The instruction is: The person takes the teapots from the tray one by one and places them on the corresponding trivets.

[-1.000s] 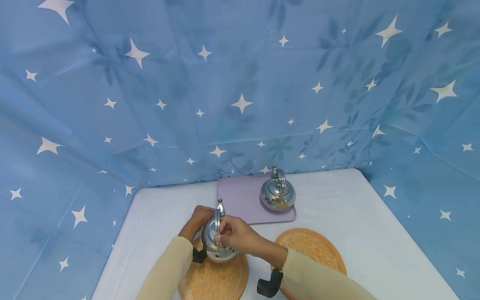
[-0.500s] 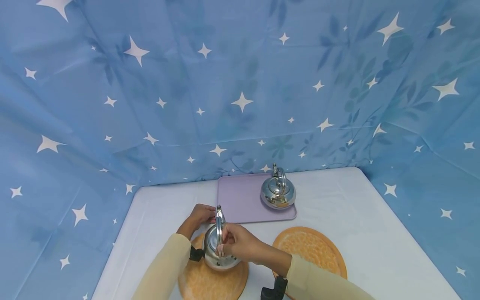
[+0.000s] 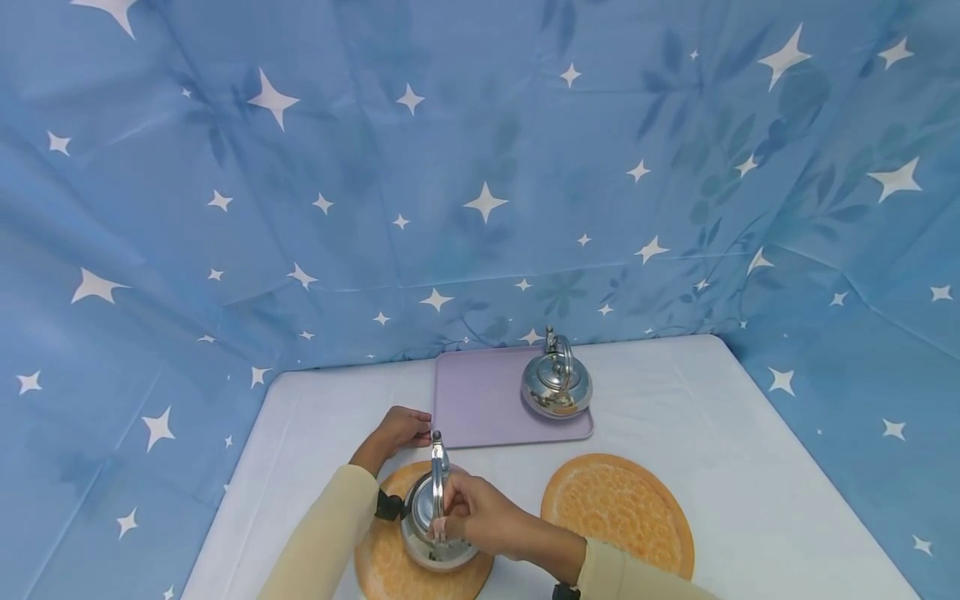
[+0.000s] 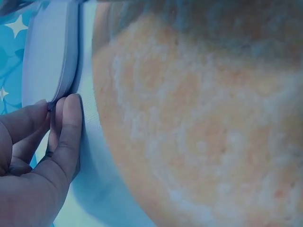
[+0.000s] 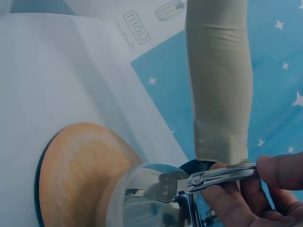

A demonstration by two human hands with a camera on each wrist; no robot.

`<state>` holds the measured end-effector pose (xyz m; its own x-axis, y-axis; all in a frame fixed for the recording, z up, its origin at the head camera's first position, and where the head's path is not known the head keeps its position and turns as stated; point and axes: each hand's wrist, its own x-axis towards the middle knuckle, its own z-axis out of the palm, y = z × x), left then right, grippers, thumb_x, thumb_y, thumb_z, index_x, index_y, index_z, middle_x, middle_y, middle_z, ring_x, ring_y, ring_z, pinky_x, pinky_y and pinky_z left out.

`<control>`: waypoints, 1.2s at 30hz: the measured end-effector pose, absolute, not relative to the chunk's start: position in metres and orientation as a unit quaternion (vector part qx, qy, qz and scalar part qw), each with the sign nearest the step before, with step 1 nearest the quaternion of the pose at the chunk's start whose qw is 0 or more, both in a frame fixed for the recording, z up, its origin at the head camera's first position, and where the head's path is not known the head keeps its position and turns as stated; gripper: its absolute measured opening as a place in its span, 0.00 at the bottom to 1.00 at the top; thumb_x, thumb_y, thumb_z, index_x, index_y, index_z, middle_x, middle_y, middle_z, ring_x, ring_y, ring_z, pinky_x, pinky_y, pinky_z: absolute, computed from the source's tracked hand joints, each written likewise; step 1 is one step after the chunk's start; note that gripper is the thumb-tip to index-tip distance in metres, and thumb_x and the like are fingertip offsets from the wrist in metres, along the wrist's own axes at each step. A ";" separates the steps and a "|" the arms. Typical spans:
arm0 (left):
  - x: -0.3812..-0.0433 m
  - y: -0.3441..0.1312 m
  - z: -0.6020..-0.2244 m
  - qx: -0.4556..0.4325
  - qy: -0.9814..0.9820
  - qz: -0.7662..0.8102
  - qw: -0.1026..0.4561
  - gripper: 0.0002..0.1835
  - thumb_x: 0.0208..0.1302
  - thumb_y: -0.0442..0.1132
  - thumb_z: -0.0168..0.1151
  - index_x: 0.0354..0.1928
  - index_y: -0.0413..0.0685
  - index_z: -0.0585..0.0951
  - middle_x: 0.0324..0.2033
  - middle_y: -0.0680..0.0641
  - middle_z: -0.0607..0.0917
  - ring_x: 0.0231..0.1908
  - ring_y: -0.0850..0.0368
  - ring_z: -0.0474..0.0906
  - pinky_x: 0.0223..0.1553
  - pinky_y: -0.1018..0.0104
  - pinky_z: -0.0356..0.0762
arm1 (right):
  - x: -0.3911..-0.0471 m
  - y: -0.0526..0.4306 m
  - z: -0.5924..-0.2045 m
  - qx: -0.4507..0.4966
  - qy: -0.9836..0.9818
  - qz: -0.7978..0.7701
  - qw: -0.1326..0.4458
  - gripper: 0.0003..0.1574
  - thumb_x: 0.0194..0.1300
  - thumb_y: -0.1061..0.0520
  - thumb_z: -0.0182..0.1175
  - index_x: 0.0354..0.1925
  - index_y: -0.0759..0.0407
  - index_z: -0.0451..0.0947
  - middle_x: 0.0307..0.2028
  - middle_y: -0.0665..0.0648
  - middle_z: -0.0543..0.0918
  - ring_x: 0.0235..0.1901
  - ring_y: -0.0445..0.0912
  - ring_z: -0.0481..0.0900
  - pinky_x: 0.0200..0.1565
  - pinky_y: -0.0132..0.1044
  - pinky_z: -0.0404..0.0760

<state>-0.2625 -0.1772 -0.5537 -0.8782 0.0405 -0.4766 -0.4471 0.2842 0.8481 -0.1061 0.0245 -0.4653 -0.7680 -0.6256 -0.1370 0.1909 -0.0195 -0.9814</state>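
Observation:
My right hand (image 3: 486,515) grips the upright handle of a shiny steel kettle (image 3: 429,546), fingers and thumb around the bar. The kettle stands over the left round orange placemat (image 3: 390,575), spout pointing away from me; in the right wrist view the steel body (image 5: 142,194) is close to the mat's surface. My left hand (image 3: 405,427) is at the near left corner of a lilac tray (image 3: 480,408). In the left wrist view its thumb and fingers (image 4: 72,111) pinch that tray corner. A second steel kettle (image 3: 557,387) stands on the tray's right side.
Another round orange placemat (image 3: 622,512) lies to the right, partly under my right forearm. A white cloth (image 3: 675,383) covers the table. Blue star-patterned fabric (image 3: 480,250) hangs behind and at both sides.
My right hand has drawn the kettle toward me, away from the tray and further over the left placemat. My left hand stays at the tray's corner, now less covered by the kettle.

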 end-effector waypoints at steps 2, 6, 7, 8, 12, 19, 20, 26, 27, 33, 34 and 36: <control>-0.263 -0.178 -0.553 -0.126 0.772 0.585 0.214 0.16 0.67 0.26 0.56 0.55 0.28 0.77 0.29 0.42 0.82 0.28 0.58 0.81 0.36 0.65 0.86 | -0.104 0.023 -0.467 -0.172 0.631 -0.696 0.295 0.12 0.60 0.75 0.60 0.33 0.65 0.67 0.30 0.60 0.82 0.33 0.53 0.84 0.31 0.34 0.84; -0.264 -0.180 -0.554 -0.114 0.773 0.584 0.220 0.16 0.68 0.27 0.56 0.56 0.29 0.77 0.31 0.42 0.82 0.30 0.58 0.80 0.36 0.65 0.85 | -0.099 0.021 -0.472 -0.179 0.628 -0.697 0.295 0.13 0.59 0.75 0.61 0.32 0.64 0.67 0.26 0.56 0.80 0.28 0.44 0.80 0.23 0.24 0.73; -0.264 -0.180 -0.553 -0.113 0.775 0.581 0.221 0.16 0.68 0.27 0.56 0.56 0.29 0.77 0.31 0.42 0.82 0.30 0.57 0.80 0.36 0.65 0.85 | -0.098 0.020 -0.473 -0.182 0.631 -0.694 0.295 0.13 0.59 0.75 0.61 0.31 0.64 0.67 0.24 0.55 0.79 0.26 0.43 0.78 0.21 0.23 0.69; -0.264 -0.180 -0.554 -0.114 0.776 0.580 0.220 0.16 0.67 0.27 0.57 0.56 0.29 0.77 0.32 0.42 0.82 0.30 0.57 0.80 0.36 0.65 0.85 | -0.097 0.020 -0.474 -0.185 0.635 -0.690 0.293 0.13 0.60 0.74 0.61 0.31 0.64 0.67 0.23 0.55 0.79 0.26 0.43 0.78 0.21 0.23 0.69; -0.266 -0.179 -0.555 -0.123 0.778 0.577 0.217 0.16 0.67 0.27 0.57 0.55 0.29 0.77 0.32 0.43 0.82 0.30 0.58 0.80 0.35 0.66 0.85 | -0.096 0.021 -0.476 -0.197 0.644 -0.680 0.290 0.12 0.61 0.73 0.61 0.31 0.65 0.67 0.23 0.55 0.79 0.26 0.43 0.78 0.20 0.22 0.67; -0.268 -0.181 -0.557 -0.123 0.779 0.574 0.220 0.16 0.67 0.27 0.58 0.56 0.28 0.77 0.30 0.43 0.82 0.29 0.58 0.80 0.35 0.66 0.85 | -0.094 0.022 -0.477 -0.200 0.652 -0.674 0.283 0.10 0.61 0.72 0.62 0.33 0.66 0.69 0.24 0.54 0.79 0.26 0.42 0.77 0.20 0.22 0.68; -0.267 -0.182 -0.557 -0.123 0.779 0.574 0.222 0.16 0.67 0.27 0.58 0.56 0.29 0.77 0.30 0.43 0.82 0.29 0.58 0.80 0.35 0.66 0.85 | -0.094 0.022 -0.477 -0.198 0.652 -0.674 0.284 0.10 0.61 0.72 0.63 0.33 0.66 0.69 0.25 0.54 0.79 0.26 0.41 0.78 0.21 0.22 0.68; -0.266 -0.183 -0.554 -0.133 0.777 0.569 0.233 0.16 0.67 0.28 0.58 0.55 0.30 0.77 0.30 0.43 0.82 0.29 0.58 0.80 0.35 0.66 0.85 | -0.096 0.025 -0.477 -0.198 0.648 -0.675 0.292 0.11 0.59 0.69 0.65 0.36 0.66 0.71 0.29 0.53 0.80 0.29 0.40 0.80 0.27 0.23 0.76; -0.267 -0.183 -0.553 -0.133 0.778 0.568 0.234 0.16 0.67 0.28 0.58 0.55 0.30 0.77 0.30 0.43 0.82 0.29 0.58 0.80 0.35 0.66 0.85 | -0.097 0.027 -0.477 -0.199 0.649 -0.674 0.291 0.11 0.59 0.69 0.65 0.37 0.66 0.72 0.30 0.53 0.79 0.30 0.40 0.80 0.29 0.23 0.78; -0.269 -0.181 -0.550 -0.130 0.778 0.565 0.244 0.16 0.67 0.28 0.57 0.56 0.30 0.77 0.31 0.43 0.82 0.30 0.57 0.80 0.35 0.66 0.85 | -0.108 0.041 -0.474 -0.191 0.654 -0.678 0.275 0.18 0.59 0.66 0.66 0.47 0.68 0.72 0.38 0.57 0.80 0.38 0.46 0.80 0.42 0.30 0.82; -0.269 -0.181 -0.550 -0.131 0.778 0.564 0.246 0.16 0.67 0.28 0.57 0.56 0.30 0.77 0.31 0.43 0.82 0.30 0.58 0.81 0.35 0.66 0.85 | -0.110 0.044 -0.473 -0.188 0.656 -0.679 0.270 0.19 0.60 0.66 0.65 0.48 0.69 0.72 0.39 0.58 0.80 0.39 0.47 0.80 0.43 0.30 0.82; -0.270 -0.182 -0.549 -0.133 0.777 0.562 0.250 0.16 0.67 0.28 0.58 0.55 0.30 0.77 0.31 0.43 0.82 0.30 0.58 0.81 0.35 0.66 0.85 | -0.115 0.052 -0.470 -0.182 0.663 -0.678 0.261 0.20 0.61 0.65 0.64 0.50 0.70 0.71 0.40 0.59 0.80 0.40 0.49 0.80 0.43 0.31 0.82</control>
<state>-0.2699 -0.1818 -0.5492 -0.8395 0.0738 -0.5383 -0.4882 0.3323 0.8070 -0.1152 0.0523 -0.4699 -0.7979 -0.5947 -0.0989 0.1123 0.0147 -0.9936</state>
